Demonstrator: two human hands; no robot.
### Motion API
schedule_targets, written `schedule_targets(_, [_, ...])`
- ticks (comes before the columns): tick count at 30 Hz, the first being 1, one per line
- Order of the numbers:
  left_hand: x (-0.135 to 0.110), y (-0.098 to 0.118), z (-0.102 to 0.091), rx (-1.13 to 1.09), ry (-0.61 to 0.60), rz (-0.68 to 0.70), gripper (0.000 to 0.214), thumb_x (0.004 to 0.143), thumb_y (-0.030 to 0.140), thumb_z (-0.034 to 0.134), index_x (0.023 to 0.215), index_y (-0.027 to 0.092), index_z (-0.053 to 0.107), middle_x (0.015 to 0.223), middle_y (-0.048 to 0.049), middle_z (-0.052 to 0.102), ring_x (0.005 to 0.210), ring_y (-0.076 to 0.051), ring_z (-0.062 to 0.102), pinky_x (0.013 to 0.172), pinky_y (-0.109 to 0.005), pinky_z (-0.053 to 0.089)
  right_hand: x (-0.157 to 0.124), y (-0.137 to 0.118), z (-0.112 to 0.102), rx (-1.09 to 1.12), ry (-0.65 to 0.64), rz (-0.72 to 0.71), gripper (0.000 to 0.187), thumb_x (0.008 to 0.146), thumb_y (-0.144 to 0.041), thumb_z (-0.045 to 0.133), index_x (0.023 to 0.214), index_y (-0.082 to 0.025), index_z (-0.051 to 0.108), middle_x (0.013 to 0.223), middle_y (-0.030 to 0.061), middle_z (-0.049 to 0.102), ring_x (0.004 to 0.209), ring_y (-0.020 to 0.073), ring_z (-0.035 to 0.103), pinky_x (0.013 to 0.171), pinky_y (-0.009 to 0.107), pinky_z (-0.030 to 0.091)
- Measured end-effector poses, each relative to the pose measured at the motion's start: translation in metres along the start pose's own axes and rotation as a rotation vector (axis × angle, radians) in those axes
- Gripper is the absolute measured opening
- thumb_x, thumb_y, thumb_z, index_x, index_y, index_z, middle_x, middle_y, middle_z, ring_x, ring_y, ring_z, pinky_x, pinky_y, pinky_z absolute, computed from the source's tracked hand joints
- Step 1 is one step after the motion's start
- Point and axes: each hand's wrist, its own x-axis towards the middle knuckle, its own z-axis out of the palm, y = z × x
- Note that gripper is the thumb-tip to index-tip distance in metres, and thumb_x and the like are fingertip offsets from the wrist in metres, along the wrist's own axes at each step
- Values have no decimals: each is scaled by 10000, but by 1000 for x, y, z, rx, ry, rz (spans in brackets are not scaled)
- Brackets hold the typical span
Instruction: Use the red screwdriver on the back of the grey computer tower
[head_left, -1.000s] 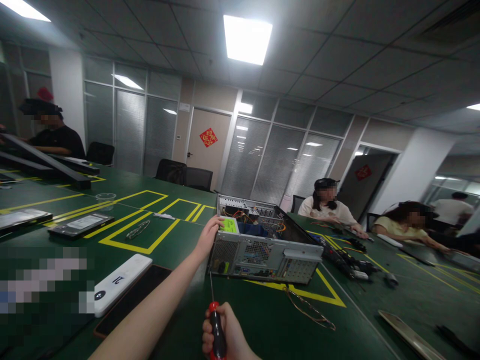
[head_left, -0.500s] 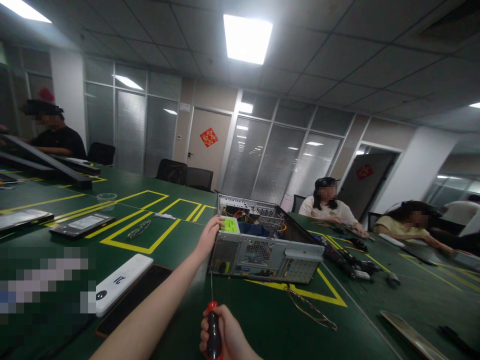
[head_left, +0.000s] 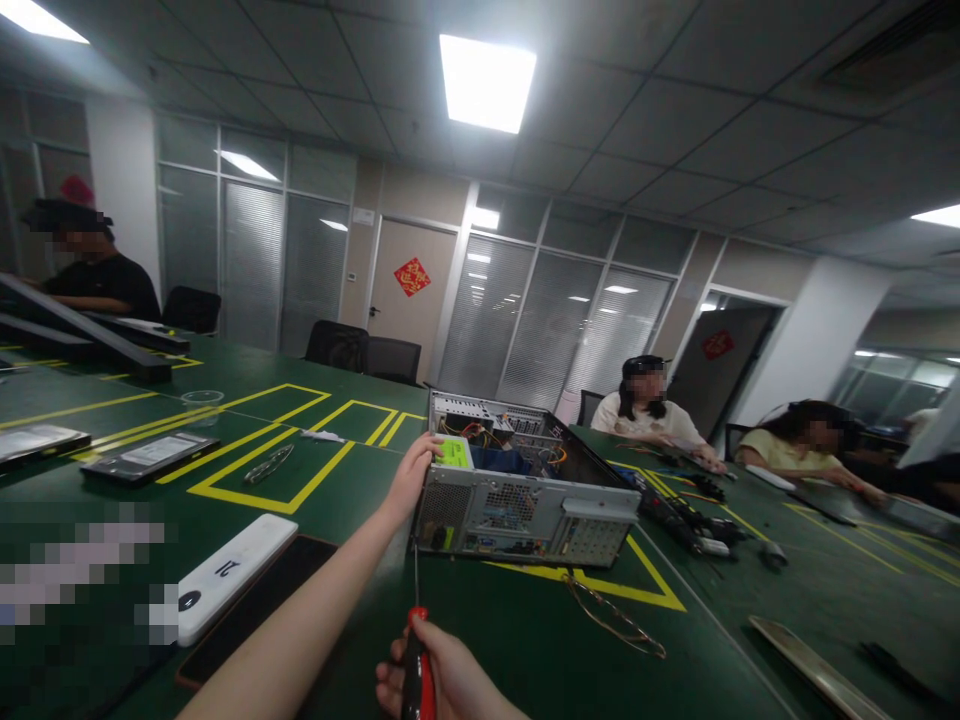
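An open grey computer case [head_left: 525, 505] lies on the green table [head_left: 517, 640], its rear panel towards me, with cables and a green-labelled part inside. My left hand [head_left: 415, 470] grips the case's top left corner, fingers curled over the edge. My right hand [head_left: 435, 680], at the bottom of the view, is closed round a screwdriver [head_left: 417, 650] with a red and black handle. Its thin shaft points up towards the lower left of the case's rear panel.
A white device [head_left: 225, 575] and a dark phone lie at the left. Flat drives [head_left: 146, 455] rest further left inside yellow floor-tape lines. Tools [head_left: 690, 525] and a metal panel [head_left: 810, 665] lie at the right. Three people sit around the table.
The view has shifted slightly; my right hand with the screwdriver has drifted a little lower and left. My left hand stays on the case.
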Motion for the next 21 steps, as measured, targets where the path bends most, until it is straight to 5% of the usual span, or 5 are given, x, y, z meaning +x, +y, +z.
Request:
schedule_targets(6, [2, -6, 1, -2, 9, 20, 232, 843, 267, 387, 756, 198, 590, 1160, -76, 652, 1327, -235, 434, 1154, -430, 280, 3, -8, -9, -101, -87, -10, 259, 768, -383, 659, 752, -205, 472, 553, -44, 559, 439, 91, 488, 501, 221, 373])
schedule_targets(9, [3, -6, 1, 17, 6, 23, 240, 845, 259, 378, 760, 198, 594, 1160, -72, 652, 1324, -228, 437, 1147, -421, 293, -2, -13, -10, -122, -174, 33, 185, 691, -257, 658, 812, -167, 550, 601, -23, 584, 506, 105, 535, 583, 270, 429])
schedule_targets(16, [0, -1, 0, -1, 15, 24, 238, 851, 268, 380, 763, 207, 592, 1160, -70, 653, 1330, -231, 435, 1141, -427, 302, -13, -26, -15, -151, -356, 72, 423, 509, -28, 605, 923, -116, 612, 880, 46, 681, 777, 160, 645, 898, 408, 402])
schedule_targets(21, [1, -2, 0, -9, 14, 11, 242, 847, 258, 375, 756, 200, 592, 1168, -76, 646, 1332, -231, 431, 1147, -424, 292, -12, -33, -22, -212, -531, 88, 487, 581, -160, 805, 1001, -105, 564, 974, 148, 691, 921, 223, 655, 955, 435, 341])
